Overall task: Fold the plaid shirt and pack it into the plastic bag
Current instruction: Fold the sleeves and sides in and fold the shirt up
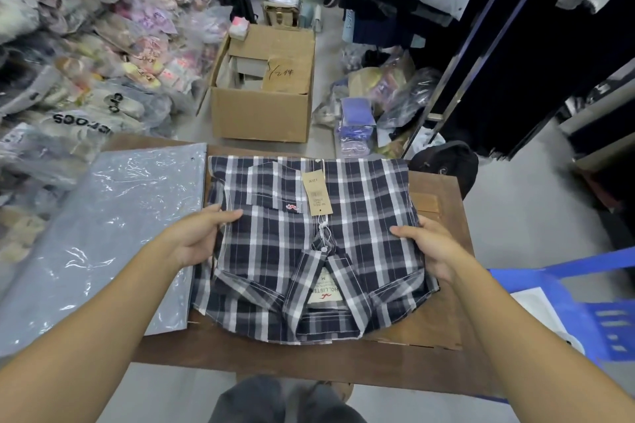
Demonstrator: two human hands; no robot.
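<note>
Shirt (292, 244) folded on table (429, 323) | left hand (199, 237), right hand (433, 247) gripping sides

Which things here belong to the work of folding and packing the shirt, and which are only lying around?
For the job:
- plaid shirt, folded on the table
- plastic bag, flat beside it
- left hand and right hand, gripping the shirt's sides

Just lying about:
- cardboard box
- blue plastic chair
- black backpack

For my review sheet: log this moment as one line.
plaid shirt: folded, on table | left hand, right hand: gripping its side edges | plastic bag: flat beside it, unfilled
</note>
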